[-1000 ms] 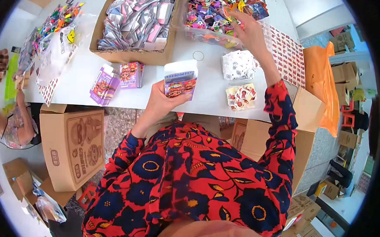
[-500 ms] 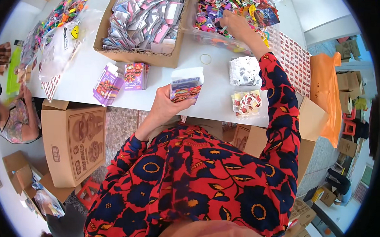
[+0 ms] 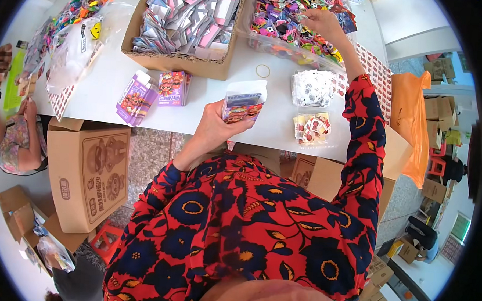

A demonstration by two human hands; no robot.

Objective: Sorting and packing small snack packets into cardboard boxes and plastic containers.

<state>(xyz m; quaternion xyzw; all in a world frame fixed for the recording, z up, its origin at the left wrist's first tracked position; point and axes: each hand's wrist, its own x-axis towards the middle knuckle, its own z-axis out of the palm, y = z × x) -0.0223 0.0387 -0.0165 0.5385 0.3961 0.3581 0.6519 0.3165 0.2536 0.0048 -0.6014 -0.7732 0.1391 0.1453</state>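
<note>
While the left hand (image 3: pixel 215 123) keeps its grasp around the purple printed carton (image 3: pixel 243 113), whose white top flap (image 3: pixel 247 89) is open, near the front edge of the white table (image 3: pixel 200 108), the right hand (image 3: pixel 327 26) has shifted rightward over the clear plastic bin (image 3: pixel 288 54) of colourful trinkets (image 3: pixel 274 15). Its fingers, which seemed to dip there half a second ago, are now bent together; whether they pinch a trinket, I cannot tell. The carton remains steady, so the change seems to concern the right hand only.
</note>
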